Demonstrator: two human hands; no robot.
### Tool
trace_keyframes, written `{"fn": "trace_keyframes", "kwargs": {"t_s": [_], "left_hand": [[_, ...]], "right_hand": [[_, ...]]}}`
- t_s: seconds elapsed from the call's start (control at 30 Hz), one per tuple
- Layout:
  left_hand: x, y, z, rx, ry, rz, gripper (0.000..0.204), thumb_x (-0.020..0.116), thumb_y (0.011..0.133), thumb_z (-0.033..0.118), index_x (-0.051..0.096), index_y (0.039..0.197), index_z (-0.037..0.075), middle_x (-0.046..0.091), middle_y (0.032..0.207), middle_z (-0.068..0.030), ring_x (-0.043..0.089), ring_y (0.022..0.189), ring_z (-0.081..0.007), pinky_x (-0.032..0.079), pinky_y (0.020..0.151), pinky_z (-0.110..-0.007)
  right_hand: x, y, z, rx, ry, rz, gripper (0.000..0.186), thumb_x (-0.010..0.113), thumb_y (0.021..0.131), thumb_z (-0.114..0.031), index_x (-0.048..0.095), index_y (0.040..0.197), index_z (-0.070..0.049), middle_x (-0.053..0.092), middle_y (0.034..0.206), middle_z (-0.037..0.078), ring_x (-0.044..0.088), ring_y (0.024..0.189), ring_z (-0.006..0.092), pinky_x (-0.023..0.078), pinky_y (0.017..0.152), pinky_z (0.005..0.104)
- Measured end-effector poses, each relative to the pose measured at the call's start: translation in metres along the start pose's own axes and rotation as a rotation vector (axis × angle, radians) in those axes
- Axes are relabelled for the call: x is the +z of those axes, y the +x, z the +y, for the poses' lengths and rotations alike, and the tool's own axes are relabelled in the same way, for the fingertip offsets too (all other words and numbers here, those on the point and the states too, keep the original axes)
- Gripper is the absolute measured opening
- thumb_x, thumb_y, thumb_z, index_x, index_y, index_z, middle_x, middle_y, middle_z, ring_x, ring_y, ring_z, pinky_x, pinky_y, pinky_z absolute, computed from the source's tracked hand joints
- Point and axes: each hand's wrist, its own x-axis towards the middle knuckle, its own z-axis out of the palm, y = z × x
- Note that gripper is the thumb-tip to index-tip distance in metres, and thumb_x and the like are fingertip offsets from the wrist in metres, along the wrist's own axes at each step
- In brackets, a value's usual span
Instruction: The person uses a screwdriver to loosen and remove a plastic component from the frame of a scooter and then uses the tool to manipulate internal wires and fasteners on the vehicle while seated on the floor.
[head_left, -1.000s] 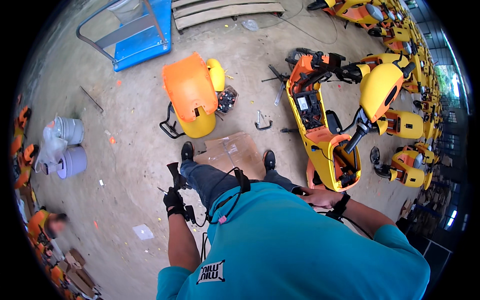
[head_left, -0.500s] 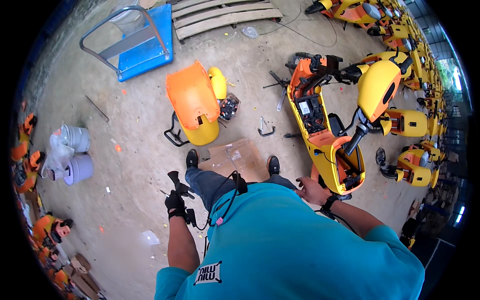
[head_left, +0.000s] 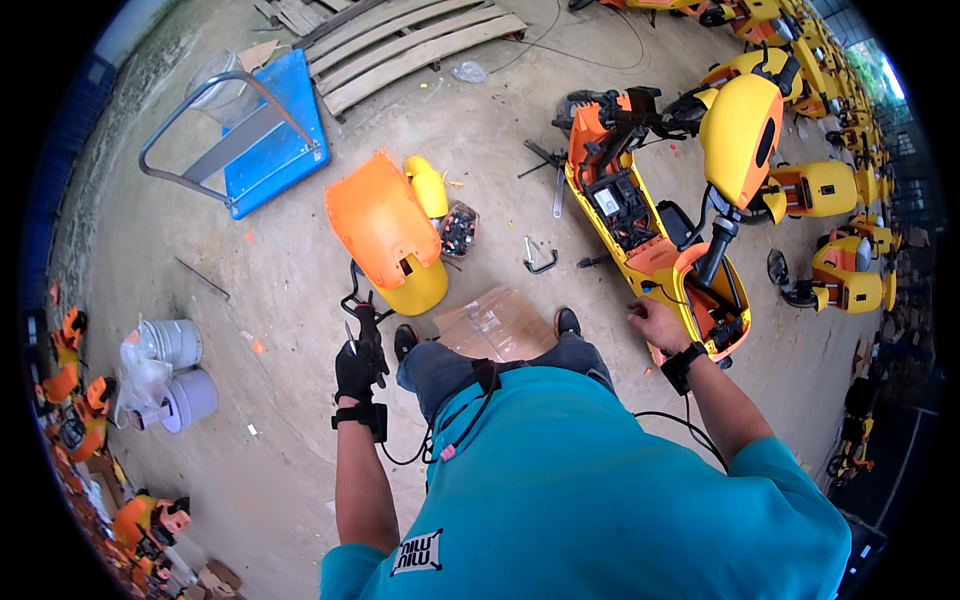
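Note:
My left hand (head_left: 358,365), in a black glove, is closed round a slim metal tool (head_left: 351,337) and a floppy black item (head_left: 369,332), apparently another glove. My bare right hand (head_left: 652,323) has bent, parted fingers with nothing visible in them, beside the yellow and orange scooter body (head_left: 640,235); contact with it is unclear. That scooter has its inner parts exposed. Orange and yellow panels (head_left: 385,220) lie in front of me, beside a container of small dark parts (head_left: 459,229). A flattened cardboard sheet (head_left: 485,325) lies at my feet.
A blue platform trolley (head_left: 285,160) stands front left near a wooden pallet (head_left: 410,55). Two buckets (head_left: 188,398) and a plastic bag sit at left. A long bent metal tool (head_left: 540,260) lies on the floor. Yellow scooters (head_left: 835,280) line the right; orange ones the far left.
My right hand has moved from my hip forward and right, up beside the scooter. My left hand has risen forward with what it holds. The view has shifted slightly.

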Motion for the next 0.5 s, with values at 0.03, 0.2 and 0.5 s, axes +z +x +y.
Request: {"fn": "trace_keyframes", "kwargs": {"t_s": [0.03,0.2,0.5], "left_hand": [[0.009,0.004,0.026,0.015,0.085,-0.057,0.028,0.058,0.093,0.030,0.057,0.079,0.006,0.059,0.061,-0.0048,0.051,0.044,-0.0112,0.037,0.039,-0.026],[0.053,0.025,0.087,-0.010,0.261,-0.333,0.025,0.066,0.089,0.030,0.055,0.080,0.009,0.048,0.058,0.0029,0.045,0.043,-0.0070,0.033,0.038,-0.024],[0.203,0.030,0.182,0.136,0.394,-0.400,0.023,0.067,0.090,0.027,0.057,0.083,0.007,0.055,0.065,0.0004,0.050,0.046,-0.0076,0.040,0.041,-0.023]], "right_hand": [[0.007,-0.006,0.008,0.047,0.082,0.010,0.038,0.063,0.085,-0.023,0.061,0.113,0.001,0.068,0.091,0.016,0.066,0.084,0.0268,0.052,0.076,0.0367],[0.061,-0.072,0.041,0.340,0.433,-0.073,0.037,0.060,0.087,-0.024,0.061,0.110,0.005,0.068,0.079,0.011,0.066,0.069,0.0183,0.052,0.064,0.0303],[0.092,-0.054,0.247,0.566,0.696,-0.071,0.030,0.061,0.086,-0.022,0.062,0.102,0.004,0.066,0.078,0.008,0.064,0.067,0.0159,0.053,0.058,0.0294]]}}
